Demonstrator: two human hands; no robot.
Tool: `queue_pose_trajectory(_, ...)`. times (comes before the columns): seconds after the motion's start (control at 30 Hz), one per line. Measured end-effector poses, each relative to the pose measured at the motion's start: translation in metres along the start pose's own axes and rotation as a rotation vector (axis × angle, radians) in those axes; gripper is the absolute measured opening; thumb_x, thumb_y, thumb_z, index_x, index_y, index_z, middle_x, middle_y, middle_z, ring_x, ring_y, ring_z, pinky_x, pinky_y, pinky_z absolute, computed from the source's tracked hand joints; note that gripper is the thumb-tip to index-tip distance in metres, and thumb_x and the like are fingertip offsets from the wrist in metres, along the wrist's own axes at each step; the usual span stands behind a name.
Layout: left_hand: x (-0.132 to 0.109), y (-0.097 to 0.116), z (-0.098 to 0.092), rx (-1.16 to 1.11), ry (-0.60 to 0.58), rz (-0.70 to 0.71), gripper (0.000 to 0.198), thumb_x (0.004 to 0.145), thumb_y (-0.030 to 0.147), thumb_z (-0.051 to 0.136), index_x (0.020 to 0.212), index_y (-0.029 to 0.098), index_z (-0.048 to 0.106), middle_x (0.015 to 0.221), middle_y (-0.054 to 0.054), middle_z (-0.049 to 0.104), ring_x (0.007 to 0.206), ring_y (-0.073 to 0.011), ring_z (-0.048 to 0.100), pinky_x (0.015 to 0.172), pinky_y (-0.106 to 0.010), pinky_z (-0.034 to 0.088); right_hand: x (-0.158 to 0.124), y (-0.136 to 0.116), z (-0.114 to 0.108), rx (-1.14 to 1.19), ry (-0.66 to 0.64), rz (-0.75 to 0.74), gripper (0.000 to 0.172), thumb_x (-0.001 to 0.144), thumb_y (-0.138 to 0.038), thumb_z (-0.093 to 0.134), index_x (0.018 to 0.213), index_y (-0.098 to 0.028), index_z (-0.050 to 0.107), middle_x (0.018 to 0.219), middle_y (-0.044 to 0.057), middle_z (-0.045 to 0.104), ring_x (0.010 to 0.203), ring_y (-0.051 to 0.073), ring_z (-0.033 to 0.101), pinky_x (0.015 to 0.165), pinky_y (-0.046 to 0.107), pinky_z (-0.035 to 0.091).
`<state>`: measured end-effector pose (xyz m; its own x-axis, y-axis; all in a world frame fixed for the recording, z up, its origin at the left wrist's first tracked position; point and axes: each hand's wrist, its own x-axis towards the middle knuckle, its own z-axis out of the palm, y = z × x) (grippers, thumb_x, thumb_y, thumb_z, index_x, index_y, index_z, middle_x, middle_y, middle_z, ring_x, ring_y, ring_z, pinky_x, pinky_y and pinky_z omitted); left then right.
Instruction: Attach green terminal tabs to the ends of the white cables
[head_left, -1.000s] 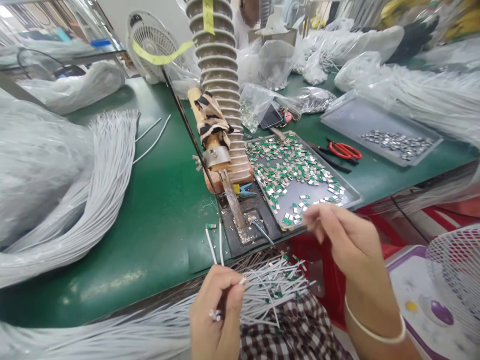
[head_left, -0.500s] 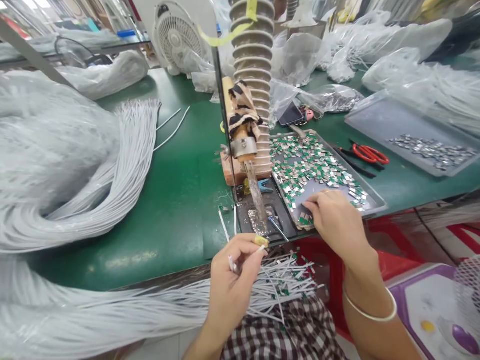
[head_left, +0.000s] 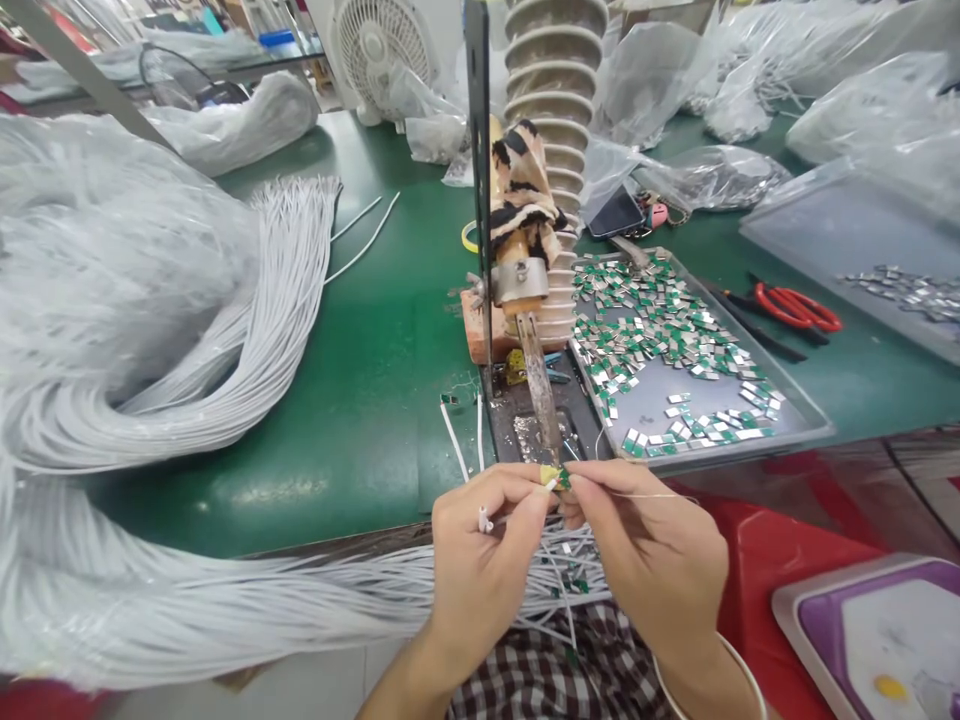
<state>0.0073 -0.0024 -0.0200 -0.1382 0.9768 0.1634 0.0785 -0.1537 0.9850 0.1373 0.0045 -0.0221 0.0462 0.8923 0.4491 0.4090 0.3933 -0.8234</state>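
Observation:
My left hand [head_left: 487, 550] pinches a white cable [head_left: 553, 485] near its end, and further white cable ends [head_left: 484, 520] poke out of its curled fingers. Yellow tape covers its index fingertip. My right hand [head_left: 652, 560] meets it fingertip to fingertip, gripping a small green circuit board [head_left: 565, 480] against the cable end. A thin solder wire [head_left: 660, 495] runs across the right hand. Just above both hands, the soldering iron [head_left: 538, 385] points down from its clamp. Whether cable and board are joined cannot be seen.
A tray [head_left: 806, 430] of small green boards stands at the right, with red-handled pliers [head_left: 795, 305] beside it. Bundled white cables [head_left: 225, 610] cross my lap and fill the left side. A ribbed duct [head_left: 559, 110] rises behind the iron.
My right hand has left the tray and come left to my left hand, bringing a circuit board to the cable end. The view has shifted, so the bench things appear displaced.

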Motion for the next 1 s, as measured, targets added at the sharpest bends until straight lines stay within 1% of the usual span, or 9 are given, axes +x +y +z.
queue_pose_trajectory(0.13,-0.002,0.002,0.001,0.035,0.009,0.010,0.022,0.085,0.011,0.059,0.066,0.018,0.068,0.082,-0.003,0.078,0.072,-0.0141,0.071,0.065,-0.021,0.052,-0.002,-0.002,0.002,-0.017,0.040,0.011,0.016,0.089,-0.010,0.060,0.094,-0.023,0.068,0.070,-0.004,0.070,0.052,0.009,0.064,0.053,0.019,0.055)
queue_pose_trajectory(0.23,-0.002,0.004,0.000,0.073,0.006,0.041,0.022,0.085,0.010,0.057,0.067,0.018,0.067,0.083,-0.003,0.078,0.073,-0.0147,0.071,0.065,-0.021,0.053,-0.003,-0.004,0.003,-0.020,0.043,-0.035,0.018,0.088,-0.009,0.059,0.095,-0.023,0.068,0.073,-0.004,0.070,0.057,0.009,0.065,0.057,0.018,0.056)
queue_pose_trajectory(0.3,-0.002,0.005,-0.001,0.088,0.003,0.060,0.022,0.085,0.009,0.057,0.067,0.018,0.067,0.082,-0.003,0.077,0.074,-0.0142,0.071,0.066,-0.020,0.053,-0.005,-0.003,0.002,-0.030,0.053,-0.066,0.025,0.091,-0.008,0.054,0.106,-0.024,0.066,0.078,-0.003,0.071,0.063,0.009,0.067,0.062,0.018,0.057)
queue_pose_trajectory(0.4,-0.002,0.005,-0.002,0.074,0.010,0.048,0.022,0.084,0.009,0.058,0.067,0.018,0.068,0.078,-0.001,0.076,0.075,-0.0131,0.071,0.068,-0.019,0.053,-0.007,-0.001,-0.003,-0.061,0.126,-0.034,0.038,0.094,-0.005,0.047,0.124,-0.024,0.059,0.083,-0.003,0.073,0.067,0.008,0.069,0.066,0.018,0.057)
queue_pose_trajectory(0.47,-0.001,0.005,-0.003,0.050,0.011,0.025,0.022,0.084,0.008,0.058,0.067,0.018,0.068,0.076,0.000,0.075,0.075,-0.0127,0.071,0.067,-0.019,0.052,-0.008,-0.001,-0.008,-0.093,0.145,-0.052,0.035,0.092,-0.003,0.050,0.117,-0.023,0.062,0.087,-0.003,0.073,0.074,0.009,0.070,0.072,0.019,0.058)
queue_pose_trajectory(0.53,0.001,0.006,-0.003,0.033,0.006,0.012,0.021,0.083,0.008,0.058,0.068,0.018,0.068,0.077,0.000,0.075,0.075,-0.0129,0.070,0.067,-0.019,0.052,-0.009,-0.002,-0.012,-0.131,0.111,-0.138,0.028,0.088,-0.002,0.055,0.105,-0.021,0.067,0.095,0.000,0.073,0.088,0.013,0.071,0.082,0.024,0.058)
queue_pose_trajectory(0.63,0.005,0.008,-0.003,0.036,0.008,0.014,0.022,0.083,0.007,0.058,0.066,0.018,0.068,0.076,0.000,0.075,0.072,-0.0121,0.070,0.064,-0.018,0.051,-0.009,-0.006,-0.015,-0.187,0.068,-0.251,0.028,0.085,0.001,0.057,0.104,-0.017,0.067,0.106,0.004,0.072,0.101,0.016,0.067,0.092,0.029,0.055)
queue_pose_trajectory(0.8,0.010,0.011,-0.002,0.031,0.001,0.013,0.023,0.083,0.006,0.057,0.065,0.018,0.068,0.079,0.001,0.077,0.070,-0.0098,0.069,0.063,-0.016,0.050,-0.007,-0.009,-0.012,-0.250,0.074,-0.283,0.034,0.084,0.004,0.058,0.110,-0.015,0.067,0.107,0.004,0.071,0.103,0.014,0.066,0.097,0.026,0.053)
queue_pose_trajectory(1.0,0.009,0.015,-0.002,0.005,0.008,-0.006,0.022,0.084,0.008,0.057,0.068,0.018,0.069,0.082,0.000,0.077,0.073,-0.0112,0.069,0.065,-0.018,0.051,-0.005,-0.013,-0.011,-0.263,0.068,-0.276,0.033,0.085,0.002,0.060,0.111,-0.017,0.068,0.109,0.004,0.070,0.101,0.015,0.066,0.096,0.029,0.054)
